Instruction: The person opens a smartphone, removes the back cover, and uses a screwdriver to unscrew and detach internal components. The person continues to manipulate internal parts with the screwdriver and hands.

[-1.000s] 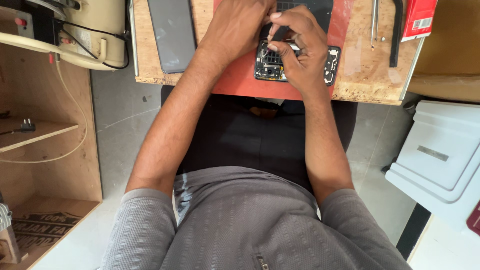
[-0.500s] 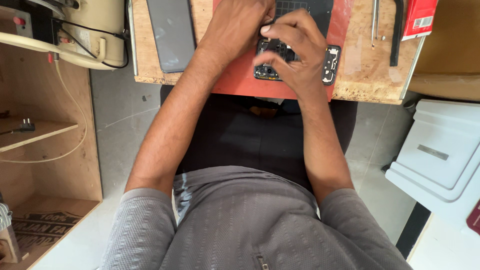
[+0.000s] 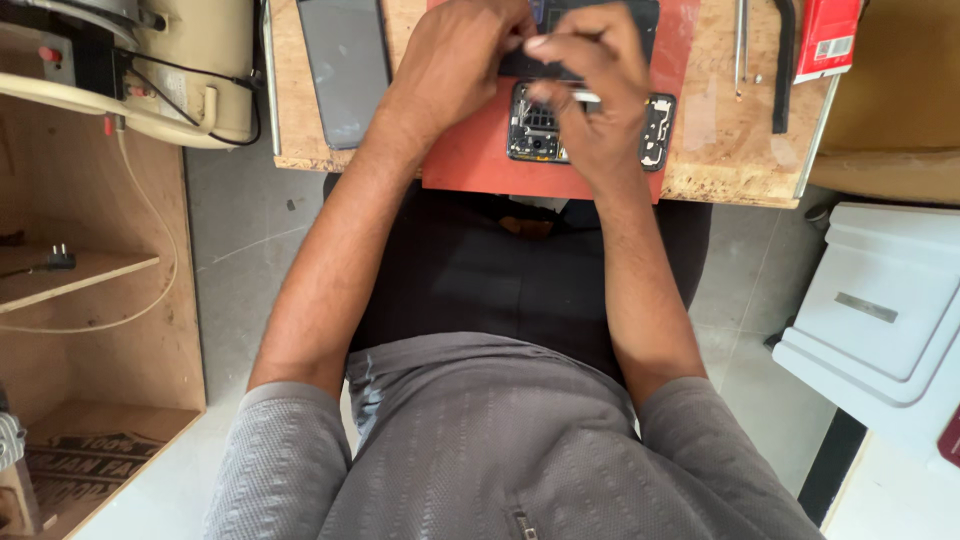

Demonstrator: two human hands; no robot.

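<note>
With its back cover already removed, the opened phone (image 3: pixel 590 125) is steadied beneath the left hand (image 3: pixel 455 60) while a thin tool (image 3: pixel 585 97) is pinched by right hand (image 3: pixel 590 85) fingertips; internal work remains unfinished.

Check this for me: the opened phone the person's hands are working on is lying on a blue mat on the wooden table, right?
Not quite. The mat under the opened phone is red, not blue, as the head view shows. The rest holds: both the left hand and the right hand are on the phone, on the wooden table.
</note>
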